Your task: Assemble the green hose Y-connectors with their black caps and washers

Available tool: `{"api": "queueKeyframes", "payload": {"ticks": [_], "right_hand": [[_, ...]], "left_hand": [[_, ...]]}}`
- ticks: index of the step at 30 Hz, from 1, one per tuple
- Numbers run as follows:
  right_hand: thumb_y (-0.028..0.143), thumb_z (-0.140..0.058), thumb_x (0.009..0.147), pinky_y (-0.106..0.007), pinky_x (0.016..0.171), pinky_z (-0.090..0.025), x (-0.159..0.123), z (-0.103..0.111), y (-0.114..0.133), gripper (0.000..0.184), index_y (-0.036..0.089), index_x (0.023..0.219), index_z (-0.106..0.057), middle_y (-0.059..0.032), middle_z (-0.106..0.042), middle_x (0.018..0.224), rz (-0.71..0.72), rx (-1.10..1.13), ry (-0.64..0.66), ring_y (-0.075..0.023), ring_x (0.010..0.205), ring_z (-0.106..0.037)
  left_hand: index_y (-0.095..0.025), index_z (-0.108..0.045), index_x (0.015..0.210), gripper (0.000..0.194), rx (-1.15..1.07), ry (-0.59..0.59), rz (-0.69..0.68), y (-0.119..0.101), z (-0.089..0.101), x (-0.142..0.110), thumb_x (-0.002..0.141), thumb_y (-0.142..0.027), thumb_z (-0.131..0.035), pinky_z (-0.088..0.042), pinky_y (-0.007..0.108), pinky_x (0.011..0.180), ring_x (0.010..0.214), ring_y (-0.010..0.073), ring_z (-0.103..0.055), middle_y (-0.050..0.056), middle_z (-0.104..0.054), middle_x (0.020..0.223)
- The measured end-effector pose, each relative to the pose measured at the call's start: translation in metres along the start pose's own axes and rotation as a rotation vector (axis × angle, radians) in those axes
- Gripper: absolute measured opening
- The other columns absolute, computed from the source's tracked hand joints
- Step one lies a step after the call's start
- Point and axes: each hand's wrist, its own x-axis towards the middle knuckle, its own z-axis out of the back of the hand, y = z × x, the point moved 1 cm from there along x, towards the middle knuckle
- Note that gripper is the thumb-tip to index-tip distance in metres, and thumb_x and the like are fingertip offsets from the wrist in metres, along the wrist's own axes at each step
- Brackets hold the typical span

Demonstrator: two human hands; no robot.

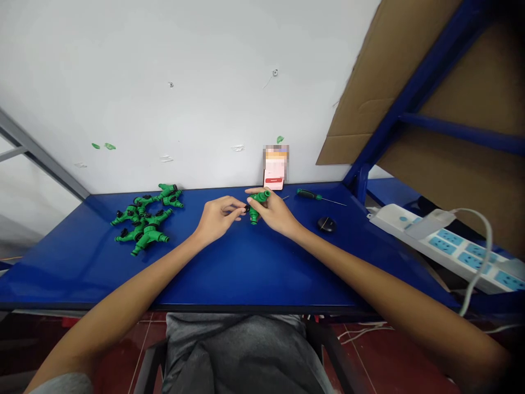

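My right hand (274,212) is closed around a green plastic hose fitting (257,203), held just above the blue table (246,268) near its far middle. My left hand (219,216) comes in from the left with fingers pinched at the fitting's left end, where a small black part (247,208) sits between the fingertips. A pile of several similar green fittings with black caps (145,219) lies on the table to the left, apart from both hands.
A green-handled screwdriver (315,196) lies at the back right of the table, and a small black round piece (327,223) lies nearer. A white power strip (447,246) with a cable sits on the right. A blue shelf frame with cardboard (410,93) rises at right.
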Motion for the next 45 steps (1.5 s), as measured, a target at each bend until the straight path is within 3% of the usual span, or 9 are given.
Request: {"api": "queueKeyframes", "payload": {"ticks": [3,7,11,16,23,29,35,42,45], "right_hand": [[0.062,-0.062,0.102,-0.031,0.053,-0.057,-0.005,-0.006,0.002,0.058,0.018,0.141,-0.058,0.0013,-0.068,0.078,-0.091,0.131,0.013,-0.0148,0.049,-0.063],[0.075,-0.051,0.102,-0.026,0.039,-0.047,-0.01,-0.011,0.005,0.064,0.02,0.135,-0.057,0.0084,-0.053,0.06,-0.132,0.255,0.007,-0.0132,0.038,-0.054],[0.081,-0.041,0.103,-0.023,0.033,-0.042,-0.011,-0.013,0.008,0.067,0.022,0.127,-0.061,0.007,-0.05,0.061,-0.18,0.369,-0.025,-0.012,0.039,-0.049],[0.085,-0.044,0.098,-0.022,0.029,-0.041,-0.011,-0.017,0.01,0.069,0.022,0.115,-0.065,0.0041,-0.049,0.066,-0.226,0.436,-0.053,-0.0132,0.045,-0.052],[0.088,-0.051,0.094,-0.022,0.026,-0.039,-0.014,-0.017,0.02,0.07,0.02,0.107,-0.066,0.0023,-0.05,0.066,-0.346,0.489,-0.027,-0.0135,0.048,-0.051],[0.085,-0.055,0.094,-0.021,0.027,-0.039,-0.015,-0.016,0.025,0.067,0.02,0.104,-0.065,0.0028,-0.05,0.067,-0.404,0.537,0.031,-0.0115,0.047,-0.047],[0.084,-0.054,0.096,-0.021,0.026,-0.037,-0.016,-0.014,0.031,0.066,0.019,0.103,-0.065,0.0046,-0.047,0.064,-0.416,0.545,0.093,-0.0105,0.044,-0.044],[0.083,-0.051,0.098,-0.021,0.026,-0.038,-0.017,-0.013,0.031,0.065,0.02,0.105,-0.066,0.0035,-0.051,0.065,-0.317,0.461,0.021,-0.0109,0.043,-0.047],[0.082,-0.052,0.098,-0.022,0.026,-0.039,-0.017,-0.013,0.029,0.063,0.021,0.105,-0.067,0.003,-0.051,0.067,-0.275,0.416,0.007,-0.0111,0.044,-0.047]], "left_hand": [[-0.017,-0.081,0.101,0.03,0.073,0.007,-0.064,0.001,0.0,-0.001,0.096,-0.046,-0.078,-0.072,0.033,0.08,0.085,0.0202,-0.081,0.007,-0.08,0.095],[-0.019,-0.083,0.103,0.024,0.208,-0.046,-0.193,-0.003,-0.004,-0.003,0.1,-0.041,-0.074,-0.07,0.031,0.078,0.085,0.0179,-0.079,0.007,-0.08,0.101],[-0.018,-0.082,0.104,0.022,0.186,-0.065,-0.26,-0.007,-0.01,-0.007,0.101,-0.038,-0.073,-0.07,0.03,0.077,0.085,0.0172,-0.078,0.007,-0.08,0.1],[-0.018,-0.081,0.104,0.016,0.207,-0.076,-0.339,-0.006,-0.011,-0.008,0.102,-0.031,-0.073,-0.069,0.029,0.079,0.081,0.0149,-0.077,0.006,-0.079,0.099],[-0.018,-0.076,0.112,0.014,0.51,0.029,-0.7,-0.011,-0.001,-0.005,0.106,-0.016,-0.064,-0.065,0.03,0.092,0.101,0.0171,-0.078,0.009,-0.08,0.108],[-0.018,-0.073,0.118,0.019,0.61,0.117,-0.864,-0.011,0.009,-0.003,0.107,-0.012,-0.058,-0.066,0.03,0.094,0.106,0.0177,-0.078,0.01,-0.081,0.112],[-0.018,-0.074,0.119,0.021,0.595,0.117,-0.924,-0.009,0.012,-0.002,0.105,-0.009,-0.06,-0.067,0.03,0.094,0.105,0.0177,-0.079,0.01,-0.081,0.114],[-0.018,-0.074,0.111,0.015,0.418,0.05,-0.765,-0.01,0.002,-0.005,0.103,-0.009,-0.065,-0.065,0.03,0.094,0.102,0.0167,-0.078,0.01,-0.081,0.108],[-0.019,-0.075,0.113,0.018,0.438,0.062,-0.787,-0.009,0.003,-0.006,0.104,-0.009,-0.063,-0.066,0.03,0.095,0.104,0.0169,-0.079,0.01,-0.081,0.11]]}}
